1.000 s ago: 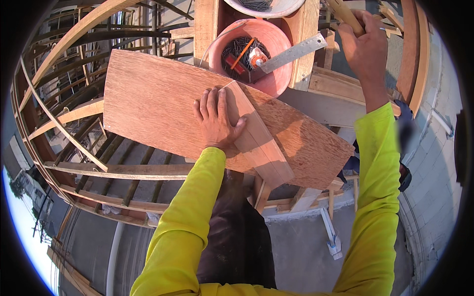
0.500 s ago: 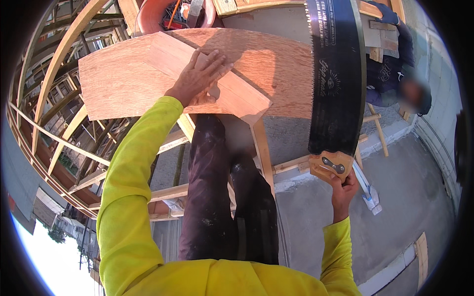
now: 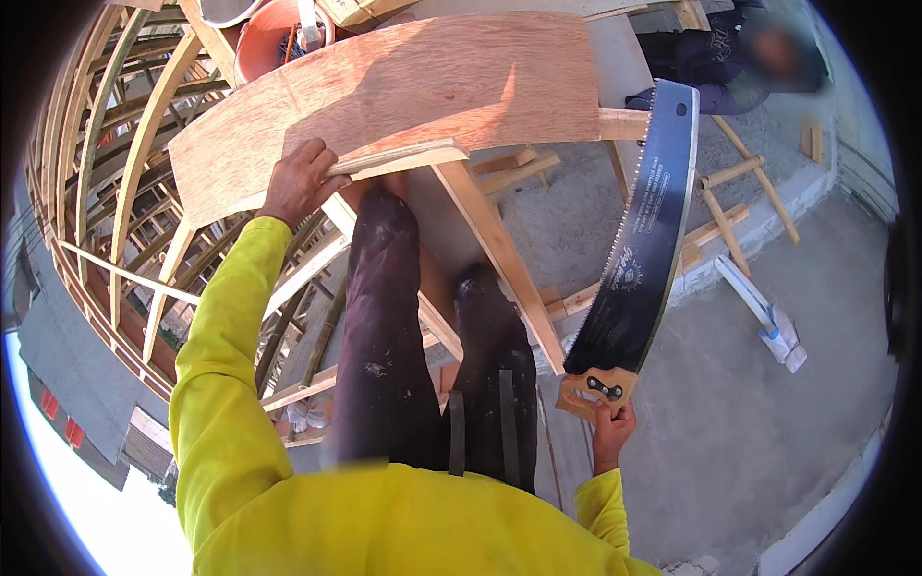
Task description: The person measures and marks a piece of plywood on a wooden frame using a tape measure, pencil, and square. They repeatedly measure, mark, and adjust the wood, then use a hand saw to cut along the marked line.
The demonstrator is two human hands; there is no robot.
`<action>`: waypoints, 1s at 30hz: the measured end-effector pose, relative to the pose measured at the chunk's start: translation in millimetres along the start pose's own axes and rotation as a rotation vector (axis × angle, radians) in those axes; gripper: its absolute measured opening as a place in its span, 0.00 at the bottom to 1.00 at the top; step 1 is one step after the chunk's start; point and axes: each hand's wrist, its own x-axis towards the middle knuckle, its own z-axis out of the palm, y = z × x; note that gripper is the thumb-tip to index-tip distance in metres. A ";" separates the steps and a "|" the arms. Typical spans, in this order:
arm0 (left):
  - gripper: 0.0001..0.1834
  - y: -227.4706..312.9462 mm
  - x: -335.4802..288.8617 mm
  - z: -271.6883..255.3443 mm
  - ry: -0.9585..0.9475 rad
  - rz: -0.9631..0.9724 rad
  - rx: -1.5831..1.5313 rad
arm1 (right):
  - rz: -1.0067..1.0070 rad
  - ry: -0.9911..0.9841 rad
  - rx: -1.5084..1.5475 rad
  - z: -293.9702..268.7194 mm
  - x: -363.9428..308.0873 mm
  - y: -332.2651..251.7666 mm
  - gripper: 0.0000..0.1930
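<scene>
My right hand (image 3: 613,429) is closed round the wooden handle of a handsaw (image 3: 634,240). Its long dark blade points up and away, teeth toward the left, beside the right end of a large plywood sheet (image 3: 384,82). At the sheet's near edge, my left hand (image 3: 303,182) grips the left end of a smaller plywood piece (image 3: 403,157). That piece is tilted, showing me mostly its long pale edge. The fingertips are bent over it, and the thumb is hidden. Saw and wood are apart.
An orange bucket (image 3: 264,43) of small tools stands beyond the sheet. Timber framing (image 3: 139,182) with open gaps lies on the left. Another person (image 3: 687,58) is at the far right. A plastic-wrapped tool (image 3: 764,312) lies on the concrete floor (image 3: 740,422).
The smaller plywood piece has gone from lying flat across the sheet to tilted at its near edge, my left hand now gripping its end. The saw is lower and leans right.
</scene>
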 end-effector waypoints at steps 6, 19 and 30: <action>0.22 139.0 -47.0 6.5 0.680 -0.353 -0.769 | 0.035 -0.034 -0.187 -84.1 -42.0 87.7 0.06; 0.16 282.3 -47.8 235.8 -0.010 -1.162 -1.594 | 0.285 0.145 -0.236 -113.7 -149.8 165.9 0.09; 0.17 313.0 -32.1 320.2 -0.222 -1.107 -1.361 | 0.393 0.111 -0.214 -75.4 -156.2 197.9 0.09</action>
